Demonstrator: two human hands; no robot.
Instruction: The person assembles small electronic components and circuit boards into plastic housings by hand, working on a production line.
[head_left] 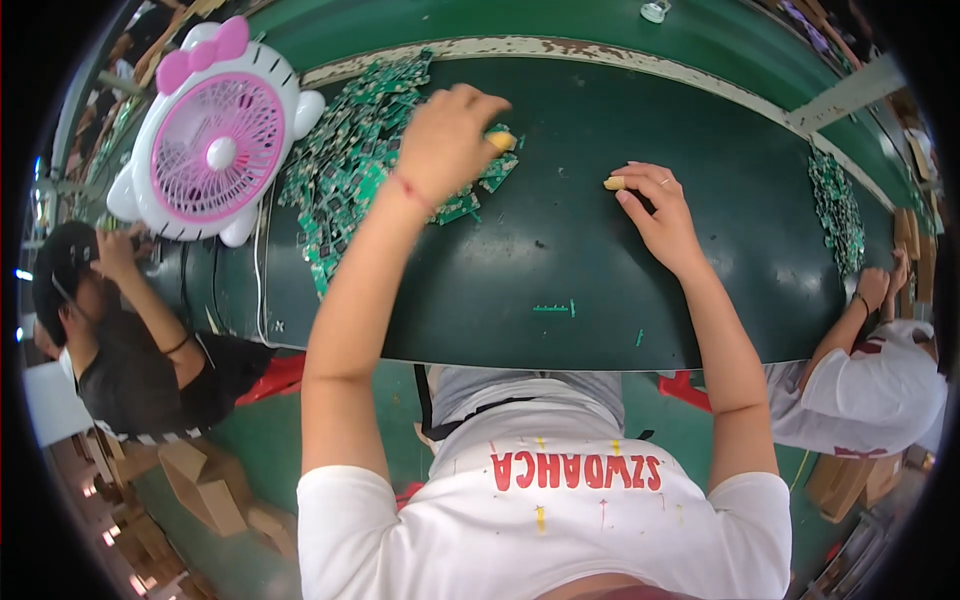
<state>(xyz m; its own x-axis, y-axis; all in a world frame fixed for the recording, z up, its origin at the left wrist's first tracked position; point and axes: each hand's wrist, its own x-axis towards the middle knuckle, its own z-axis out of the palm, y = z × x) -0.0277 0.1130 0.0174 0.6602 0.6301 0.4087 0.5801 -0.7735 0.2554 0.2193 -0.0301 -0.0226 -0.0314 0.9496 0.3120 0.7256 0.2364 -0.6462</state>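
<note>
My left hand [452, 143] is over the right edge of a large heap of small green circuit boards [350, 165]. Its fingers are spread apart, a yellow finger cot [500, 141] covers one tip, and no board shows in its grasp. Loose boards lie just beneath it. To the right, my right hand [660, 212] hovers at the dark green tabletop [560, 250] with thumb and fingers parted. It also wears a yellow finger cot [614, 184], and nothing visible is held there.
A white and pink cat-shaped fan [220, 150] stands left of the heap. Thin green strips [553, 308] lie near the front edge. Another board pile [836, 212] sits at the far right. One person [130, 340] works at left, another [870, 370] at right.
</note>
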